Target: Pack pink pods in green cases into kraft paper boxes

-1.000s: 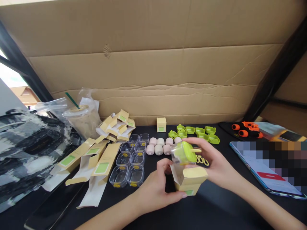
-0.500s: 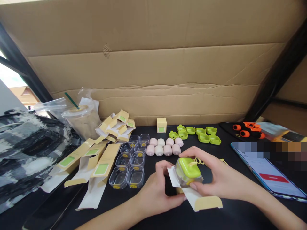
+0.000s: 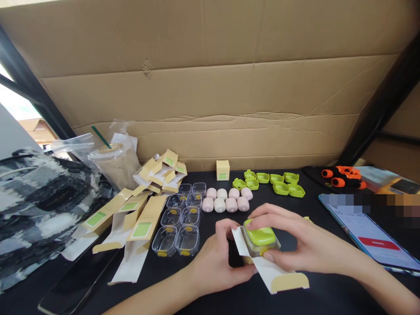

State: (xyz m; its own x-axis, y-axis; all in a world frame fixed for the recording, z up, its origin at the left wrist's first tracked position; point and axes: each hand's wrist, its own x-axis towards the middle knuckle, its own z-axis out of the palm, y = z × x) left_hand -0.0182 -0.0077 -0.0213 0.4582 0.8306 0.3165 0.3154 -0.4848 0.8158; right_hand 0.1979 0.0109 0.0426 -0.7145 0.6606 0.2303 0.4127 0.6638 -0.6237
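My left hand (image 3: 215, 258) grips a small yellow paper box (image 3: 272, 275) from the left, its flaps spread open on the black table (image 3: 295, 302). My right hand (image 3: 295, 243) presses a clear case with a lime-green lid (image 3: 259, 236) down into that box, fingers wrapped round the case. Behind the hands lie a row of pink rounded pieces (image 3: 227, 199) and several lime-green lids (image 3: 278, 183).
Several empty clear cases (image 3: 180, 218) and flat yellow box blanks (image 3: 138, 218) lie to the left. One folded yellow box (image 3: 222, 169) stands by the cardboard wall (image 3: 210, 96). An iced drink cup (image 3: 113, 162), a patterned bag (image 3: 36, 197), a phone (image 3: 374, 236) and orange-black parts (image 3: 343, 177) surround the area.
My right hand has brought the green-lidded case down from above the box into its open top. The box now lies lower, with its flap spread toward me.
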